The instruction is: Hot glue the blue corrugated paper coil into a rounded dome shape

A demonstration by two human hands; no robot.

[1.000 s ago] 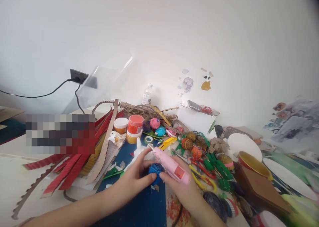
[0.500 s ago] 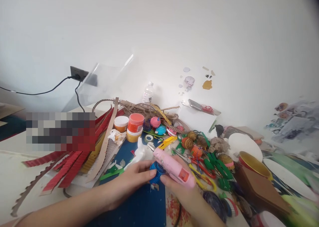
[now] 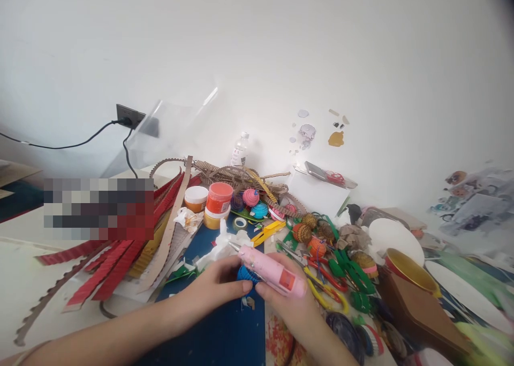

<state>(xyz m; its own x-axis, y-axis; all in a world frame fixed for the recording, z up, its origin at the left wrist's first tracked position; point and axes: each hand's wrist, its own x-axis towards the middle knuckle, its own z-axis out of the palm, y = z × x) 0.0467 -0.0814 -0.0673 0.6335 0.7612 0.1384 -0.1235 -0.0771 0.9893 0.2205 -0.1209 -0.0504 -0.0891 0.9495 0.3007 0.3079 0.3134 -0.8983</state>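
A pink hot glue gun (image 3: 267, 268) rests in my right hand (image 3: 295, 308), its metal nozzle pointing up and left. My left hand (image 3: 219, 286) is closed around a small blue coiled corrugated-paper piece (image 3: 246, 274), which is partly hidden by the fingers and the gun. My right thumb lies close to that piece; whether it touches cannot be made out. Just beyond the nozzle is crumpled white tissue (image 3: 219, 251). Small paper scraps (image 3: 248, 303) lie on the blue mat (image 3: 212, 328) under the hands.
Red corrugated strips (image 3: 114, 275) spread at the left, beside stacked paint jars (image 3: 219, 197). Coiled paper balls (image 3: 259, 210) sit behind. To the right are yellow-handled scissors (image 3: 327, 293), green strips (image 3: 359, 272), a brown box (image 3: 421, 307) and a gold-lined bowl (image 3: 412, 269). A bottle (image 3: 240, 150) stands by the wall.
The glue gun has shifted slightly left, and its nozzle has tipped further left. The blue piece has turned and is more covered by my left hand. The view has shifted a little.
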